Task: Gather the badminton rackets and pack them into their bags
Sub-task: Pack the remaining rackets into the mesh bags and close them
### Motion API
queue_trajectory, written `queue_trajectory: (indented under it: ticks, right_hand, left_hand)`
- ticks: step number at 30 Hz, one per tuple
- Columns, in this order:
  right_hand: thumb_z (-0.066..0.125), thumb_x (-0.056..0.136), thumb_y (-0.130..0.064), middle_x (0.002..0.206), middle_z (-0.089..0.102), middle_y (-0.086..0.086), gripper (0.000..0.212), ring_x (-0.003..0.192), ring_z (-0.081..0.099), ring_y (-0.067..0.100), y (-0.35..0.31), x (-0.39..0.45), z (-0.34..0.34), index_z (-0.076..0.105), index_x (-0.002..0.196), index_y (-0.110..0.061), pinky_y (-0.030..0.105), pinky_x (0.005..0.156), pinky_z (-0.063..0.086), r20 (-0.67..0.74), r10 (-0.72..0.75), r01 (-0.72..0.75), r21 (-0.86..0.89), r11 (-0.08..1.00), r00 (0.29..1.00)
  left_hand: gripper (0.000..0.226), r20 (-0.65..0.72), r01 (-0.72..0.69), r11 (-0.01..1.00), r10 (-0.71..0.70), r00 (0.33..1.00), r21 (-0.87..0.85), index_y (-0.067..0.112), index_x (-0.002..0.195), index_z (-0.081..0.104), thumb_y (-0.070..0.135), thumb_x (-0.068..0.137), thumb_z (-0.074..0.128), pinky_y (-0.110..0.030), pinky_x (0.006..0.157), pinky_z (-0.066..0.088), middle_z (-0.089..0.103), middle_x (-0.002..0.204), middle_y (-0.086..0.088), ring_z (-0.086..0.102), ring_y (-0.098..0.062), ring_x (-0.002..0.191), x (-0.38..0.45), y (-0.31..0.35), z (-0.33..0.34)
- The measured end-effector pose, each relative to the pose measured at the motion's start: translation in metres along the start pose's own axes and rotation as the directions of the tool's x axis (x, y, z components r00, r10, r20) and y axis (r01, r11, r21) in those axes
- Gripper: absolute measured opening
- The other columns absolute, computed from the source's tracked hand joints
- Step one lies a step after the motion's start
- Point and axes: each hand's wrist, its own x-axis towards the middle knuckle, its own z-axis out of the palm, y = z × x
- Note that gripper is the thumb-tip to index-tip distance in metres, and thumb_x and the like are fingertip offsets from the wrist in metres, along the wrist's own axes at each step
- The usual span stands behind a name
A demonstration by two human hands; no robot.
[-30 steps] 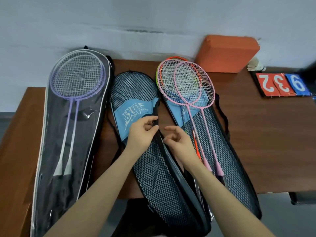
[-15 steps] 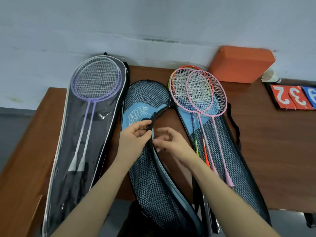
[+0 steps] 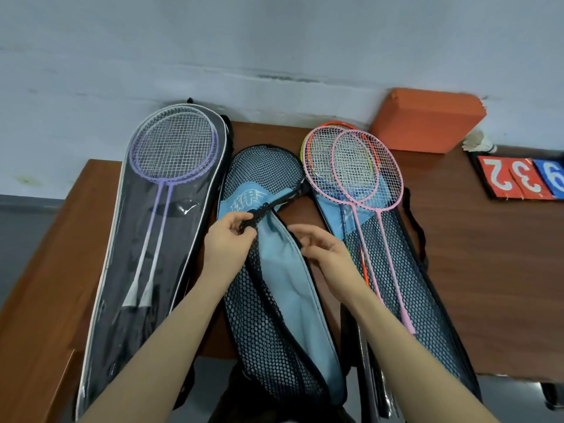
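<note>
A black mesh racket bag [image 3: 262, 325] with a blue lining lies in the middle of the wooden table [image 3: 488, 270], its zipped edge parted. My left hand [image 3: 227, 236] pinches the upper mesh flap and lifts it. My right hand [image 3: 320, 248] has curled fingers at the bag's other edge; whether it grips that edge is unclear. Two pink rackets [image 3: 366, 178] lie on a second mesh bag [image 3: 421, 288] to the right, over an orange and a green racket. Two purple rackets [image 3: 172, 148] sit inside a clear-fronted bag [image 3: 128, 300] on the left.
An orange foam block [image 3: 427, 119] leans by the wall at the back right. A shuttlecock [image 3: 477, 143] and a scoreboard [image 3: 525, 178] with red and blue number cards lie at the far right. The bags overhang the table's front edge.
The mesh bag has opened wider, showing its blue lining. My left hand has pulled the upper flap to the left. The view has shifted so everything sits further right.
</note>
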Motion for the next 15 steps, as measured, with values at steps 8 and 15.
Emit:
queue_trajectory:
  ticks: [8, 15]
  right_hand:
    - [0.065, 0.082, -0.002, 0.07, 0.049, 0.007, 0.014, 0.068, 0.046, 0.015, -0.001, -0.004, -0.003, 0.07, 0.095, -0.006, 0.023, 0.069, 0.041, -0.176, -0.04, 0.016, -0.136, 0.991, 0.984]
    - [0.064, 0.078, 0.0, 0.071, 0.056, -0.001, 0.03, 0.069, 0.052, 0.014, -0.019, 0.007, 0.002, 0.063, 0.105, -0.013, 0.026, 0.069, 0.044, -0.214, -0.006, -0.047, -0.244, 0.969, 0.977]
  left_hand:
    - [0.041, 0.257, -0.299, 0.854, 0.203, 0.945, 0.425, 0.016, 0.127, 0.05, 0.007, 0.088, 0.052, -0.04, 0.092, 0.042, 0.055, 0.116, -0.012, 0.051, -0.029, 0.107, 0.03, 0.005, 0.037]
    - [0.027, 0.072, -0.318, 0.937, 0.311, 0.948, 0.146, 0.018, 0.109, 0.065, 0.007, 0.088, 0.054, -0.015, 0.075, 0.04, 0.057, 0.092, 0.007, 0.051, -0.004, 0.074, 0.019, 0.04, 0.013]
